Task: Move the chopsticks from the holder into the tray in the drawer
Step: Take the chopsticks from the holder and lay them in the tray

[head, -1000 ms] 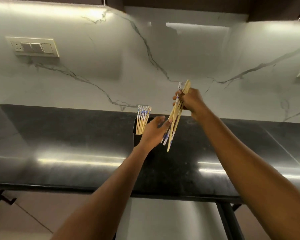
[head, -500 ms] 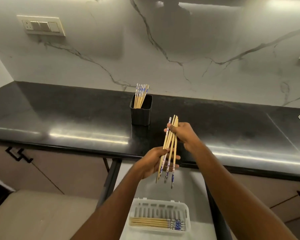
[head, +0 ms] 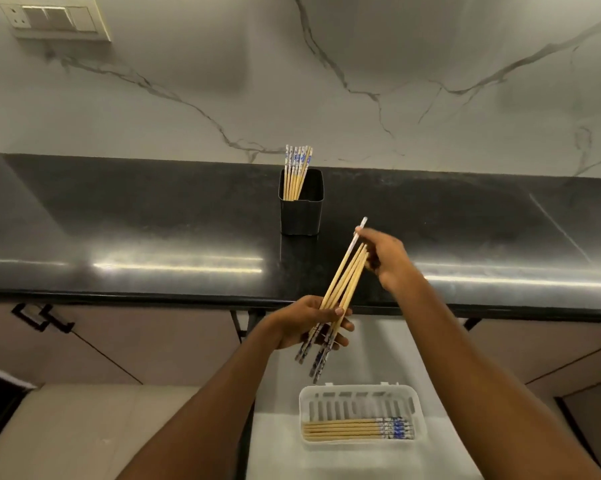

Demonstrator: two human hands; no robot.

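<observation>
Looking down from the head view, a slanted bundle of chopsticks (head: pixel 344 282) hangs over the counter's (head: pixel 153 220) front edge, above the open drawer (head: pixel 278 445). The left hand (head: pixel 306 323) curls round its patterned lower ends; the right hand (head: pixel 385 261) pinches the upper tips. Several chopsticks (head: pixel 354 429) lie along the white tray's (head: pixel 361 392) near edge. Another cluster (head: pixel 296 171) stands in the black holder (head: pixel 301 213) midway along the counter. The job looks roughly half done.

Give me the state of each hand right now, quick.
Left hand: closed, fingers and thumb gripping the patterned lower end of the chopstick bundle.
Right hand: closed, fingers pinching the same bundle's upper end.
</observation>
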